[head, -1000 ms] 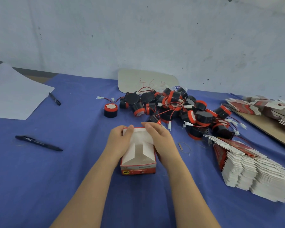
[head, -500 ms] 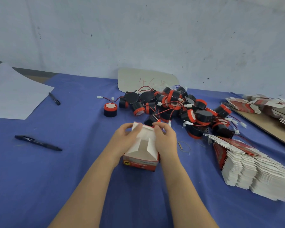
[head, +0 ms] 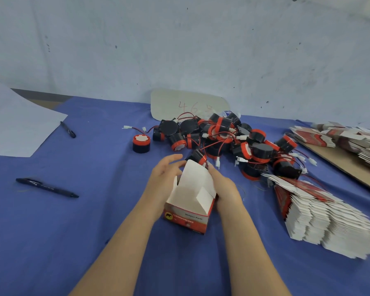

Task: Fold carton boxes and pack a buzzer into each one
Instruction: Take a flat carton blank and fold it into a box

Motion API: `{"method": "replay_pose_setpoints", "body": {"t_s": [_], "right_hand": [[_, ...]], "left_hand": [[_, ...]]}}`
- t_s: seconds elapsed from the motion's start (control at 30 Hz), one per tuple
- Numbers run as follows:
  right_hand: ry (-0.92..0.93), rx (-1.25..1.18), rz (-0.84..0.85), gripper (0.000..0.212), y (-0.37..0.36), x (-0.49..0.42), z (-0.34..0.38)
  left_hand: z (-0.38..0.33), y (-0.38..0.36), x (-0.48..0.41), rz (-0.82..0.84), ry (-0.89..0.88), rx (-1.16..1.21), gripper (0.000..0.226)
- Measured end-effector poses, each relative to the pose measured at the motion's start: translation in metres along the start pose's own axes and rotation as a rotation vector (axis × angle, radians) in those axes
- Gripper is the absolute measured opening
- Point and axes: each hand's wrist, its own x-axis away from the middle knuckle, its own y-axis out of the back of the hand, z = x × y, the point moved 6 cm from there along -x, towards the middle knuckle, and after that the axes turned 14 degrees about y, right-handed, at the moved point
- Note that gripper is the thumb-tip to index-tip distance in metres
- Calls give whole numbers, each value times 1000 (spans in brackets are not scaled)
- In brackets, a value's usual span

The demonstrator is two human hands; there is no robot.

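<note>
One carton box (head: 190, 201) erected but unfilled, right hand (head: 225, 186) gripping it, left hand (head: 163, 178) spread alongside; buzzers (head: 259, 150) beyond, flat cartons (head: 329, 221) rightward, all pending

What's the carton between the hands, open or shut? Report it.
Open: on the carton the top flap stands up, untucked, with the white inside showing.
</note>
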Motion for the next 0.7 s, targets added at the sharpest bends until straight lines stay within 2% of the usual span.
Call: {"method": "replay_pose_setpoints", "body": {"t_s": [0.03,0.1,0.2,0.23,0.33,0.4,0.43,0.5,0.6,0.67,0.7], "right_hand": [[-53,-63,18,33,-2,1,-2],[-27,-97,5,33,-3,1,-1],[98,-55,-112,58,5,1,4],[138,-23,-131,58,7,0,5],[302,63,-148,50,4,2,12],[442,152,-214,49,7,3,17],[496,200,-261,43,9,4,20],[522,270,-323,29,13,3,22],[512,321,-328,23,16,-2,20],[523,293,-319,23,15,-2,19],[530,275,-314,23,14,-2,20]], "left_hand": [[1,1,0,64,57,40,33],[1,6,2,199,138,73,34],[1,18,3,212,153,-151,38],[3,21,2,199,156,-217,40],[10,27,-1,171,197,-262,38],[14,28,-1,165,218,-283,31],[15,27,0,164,219,-371,30],[20,19,3,198,198,-660,38],[25,14,7,255,163,-966,63],[27,17,10,309,131,-1016,72],[27,18,11,329,127,-975,70]]}}
